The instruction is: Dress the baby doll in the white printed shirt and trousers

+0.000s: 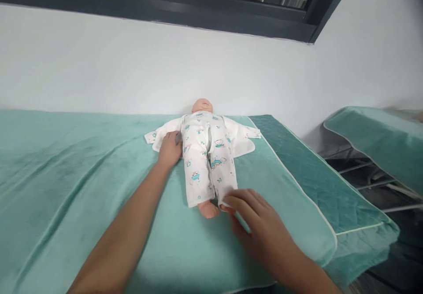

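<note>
The doll (202, 105) lies on its back on the green cover (79, 157), head by the wall (132, 65), printed trousers (199, 159) along its body and a white jacket (242, 145) spread either side. Your right hand (259, 218), nearly closed, pinches a trouser cuff (224, 197); your left hand (169, 150) sits against the trousers' other side, and I can't tell whether it grips cloth.

Soft, fairly even light from a source we cannot place, white wall (132, 65) pale and bright, gentle shading on the green blanket (178, 259), deep gloom beneath the far bed (373, 137), our right hand (259, 221) slightly soft, wide-angle stretch, dark blurred upper-right corner.
</note>
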A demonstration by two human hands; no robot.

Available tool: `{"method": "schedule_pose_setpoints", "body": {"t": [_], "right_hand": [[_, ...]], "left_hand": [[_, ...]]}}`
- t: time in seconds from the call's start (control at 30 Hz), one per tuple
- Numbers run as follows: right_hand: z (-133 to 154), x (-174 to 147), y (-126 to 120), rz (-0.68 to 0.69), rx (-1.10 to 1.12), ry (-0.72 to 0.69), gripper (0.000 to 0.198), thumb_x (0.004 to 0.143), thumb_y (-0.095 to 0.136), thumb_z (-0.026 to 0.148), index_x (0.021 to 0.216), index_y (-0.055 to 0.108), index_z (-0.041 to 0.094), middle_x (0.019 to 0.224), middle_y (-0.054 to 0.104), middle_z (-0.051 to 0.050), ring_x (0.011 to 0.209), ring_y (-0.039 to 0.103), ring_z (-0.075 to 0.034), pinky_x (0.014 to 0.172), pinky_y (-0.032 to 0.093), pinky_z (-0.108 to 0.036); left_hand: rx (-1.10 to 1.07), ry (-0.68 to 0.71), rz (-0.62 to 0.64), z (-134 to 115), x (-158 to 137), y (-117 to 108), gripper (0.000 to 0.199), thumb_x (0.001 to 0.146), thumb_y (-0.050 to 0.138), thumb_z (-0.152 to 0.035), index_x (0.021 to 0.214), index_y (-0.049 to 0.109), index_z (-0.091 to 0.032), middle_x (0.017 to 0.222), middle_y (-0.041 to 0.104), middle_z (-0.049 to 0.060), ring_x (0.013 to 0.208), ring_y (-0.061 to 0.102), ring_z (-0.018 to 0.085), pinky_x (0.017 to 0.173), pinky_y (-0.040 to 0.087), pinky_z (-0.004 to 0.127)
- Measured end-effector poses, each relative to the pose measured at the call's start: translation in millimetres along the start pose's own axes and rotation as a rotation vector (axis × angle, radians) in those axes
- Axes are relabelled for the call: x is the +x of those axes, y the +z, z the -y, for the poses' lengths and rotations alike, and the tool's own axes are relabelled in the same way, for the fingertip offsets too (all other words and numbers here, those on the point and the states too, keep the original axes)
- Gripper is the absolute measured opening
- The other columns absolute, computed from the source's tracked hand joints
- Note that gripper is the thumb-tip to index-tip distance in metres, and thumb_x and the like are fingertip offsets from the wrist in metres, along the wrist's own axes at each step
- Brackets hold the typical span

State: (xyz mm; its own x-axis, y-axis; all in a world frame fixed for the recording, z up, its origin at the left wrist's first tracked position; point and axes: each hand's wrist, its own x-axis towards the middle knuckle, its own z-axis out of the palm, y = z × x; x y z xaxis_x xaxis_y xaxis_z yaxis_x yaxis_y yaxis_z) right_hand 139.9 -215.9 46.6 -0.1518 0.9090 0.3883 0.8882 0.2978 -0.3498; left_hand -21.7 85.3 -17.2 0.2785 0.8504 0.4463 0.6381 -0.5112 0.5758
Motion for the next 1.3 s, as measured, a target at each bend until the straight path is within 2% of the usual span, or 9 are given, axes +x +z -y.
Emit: {"method": "schedule_pose_setpoints", "body": {"t": [0.2, 0.33, 0.43, 0.6, 0.77, 0.93, 1.1, 1.2, 1.3], "right_hand": [[9.5, 51.7, 28.7, 0.250, -0.326, 0.063, 0.017, 0.082, 0.059, 0.007, 0.096, 0.061, 0.016, 0.100, 0.065, -0.008, 0.096, 0.055, -0.028, 0.079, 0.040, -0.041], [2.2, 61.7, 44.8, 0.176, -0.352, 0.017, 0.009, 0.085, 0.057, 0.010, 0.089, 0.060, 0.017, 0.088, 0.064, -0.006, 0.087, 0.055, -0.025, 0.076, 0.036, -0.038], [5.3, 53.8, 40.4, 0.084, -0.297, -0.079, 0.012, 0.085, 0.057, 0.007, 0.083, 0.057, 0.019, 0.083, 0.062, -0.003, 0.082, 0.052, -0.022, 0.074, 0.033, -0.036], [25.9, 38.2, 18.0, -0.011, -0.179, -0.217, 0.014, 0.091, 0.059, 0.015, 0.080, 0.052, 0.020, 0.078, 0.056, -0.001, 0.074, 0.046, -0.018, 0.072, 0.032, -0.035], [26.8, 35.6, 18.4, 0.034, -0.188, -0.120, 0.006, 0.090, 0.061, 0.016, 0.090, 0.056, 0.020, 0.088, 0.058, -0.003, 0.083, 0.048, -0.021, 0.073, 0.034, -0.037], [23.8, 29.5, 27.0, 0.123, -0.132, -0.099, 0.020, 0.092, 0.053, 0.008, 0.107, 0.058, 0.020, 0.099, 0.059, -0.005, 0.091, 0.051, -0.022, 0.080, 0.039, -0.038], [26.2, 20.9, 20.5, 0.157, -0.010, -0.080, 0.020, 0.088, 0.051, 0.004, 0.095, 0.061, 0.020, 0.095, 0.059, -0.005, 0.090, 0.052, -0.022, 0.081, 0.044, -0.040], [23.4, 8.5, 18.6, 0.086, 0.133, -0.089, 0.030, 0.086, 0.048, 0.001, 0.104, 0.060, 0.021, 0.100, 0.060, -0.005, 0.094, 0.053, -0.022, 0.085, 0.047, -0.041], [13.5, -9.2, 25.1, -0.067, 0.188, -0.007, 0.047, 0.083, 0.042, -0.003, 0.120, 0.054, 0.023, 0.114, 0.058, -0.008, 0.103, 0.053, -0.023, 0.088, 0.049, -0.041]], "left_hand": [[0.020, 0.036, 0.036, -1.5, 0.4, -1.3, 0.038, 0.084, 0.044, -0.021, 0.118, 0.059, -0.016, 0.123, 0.061, 0.015, 0.119, 0.053, 0.030, 0.105, 0.042, 0.046], [0.024, 0.048, 0.046, -2.5, -0.3, -2.3, 0.036, 0.085, 0.043, -0.021, 0.117, 0.060, -0.018, 0.123, 0.062, 0.014, 0.119, 0.054, 0.030, 0.104, 0.043, 0.047], [0.016, 0.066, 0.048, 0.1, 0.2, -1.0, 0.036, 0.084, 0.043, -0.019, 0.115, 0.061, -0.019, 0.123, 0.062, 0.014, 0.119, 0.053, 0.031, 0.104, 0.043, 0.048], [-0.003, 0.061, 0.033, 5.8, 2.3, 2.1, 0.044, 0.077, 0.039, -0.010, 0.114, 0.061, -0.019, 0.121, 0.063, 0.012, 0.118, 0.055, 0.028, 0.105, 0.044, 0.046], [-0.047, 0.019, 0.031, 2.8, 1.1, -0.9, 0.045, 0.076, 0.039, -0.010, 0.115, 0.061, -0.018, 0.123, 0.063, 0.012, 0.118, 0.055, 0.028, 0.106, 0.044, 0.048], [-0.081, 0.004, 0.041, -3.5, -1.1, -4.7, 0.049, 0.077, 0.041, -0.012, 0.122, 0.060, -0.014, 0.127, 0.061, 0.014, 0.122, 0.055, 0.027, 0.109, 0.043, 0.046], [-0.164, 0.252, 0.028, -12.6, -5.0, -8.2, 0.059, 0.083, 0.036, -0.009, 0.140, 0.048, -0.020, 0.146, 0.051, 0.007, 0.136, 0.045, 0.019, 0.118, 0.034, 0.042], [-0.194, 0.315, 0.032, -15.5, -6.7, -9.2, 0.060, 0.087, 0.034, -0.010, 0.144, 0.044, -0.020, 0.155, 0.042, 0.005, 0.144, 0.036, 0.017, 0.123, 0.027, 0.041], [-0.240, 0.234, 0.091, -17.4, -7.5, -9.4, 0.058, 0.090, 0.039, -0.017, 0.149, 0.039, -0.021, 0.156, 0.040, 0.005, 0.144, 0.037, 0.020, 0.122, 0.027, 0.042]]}}
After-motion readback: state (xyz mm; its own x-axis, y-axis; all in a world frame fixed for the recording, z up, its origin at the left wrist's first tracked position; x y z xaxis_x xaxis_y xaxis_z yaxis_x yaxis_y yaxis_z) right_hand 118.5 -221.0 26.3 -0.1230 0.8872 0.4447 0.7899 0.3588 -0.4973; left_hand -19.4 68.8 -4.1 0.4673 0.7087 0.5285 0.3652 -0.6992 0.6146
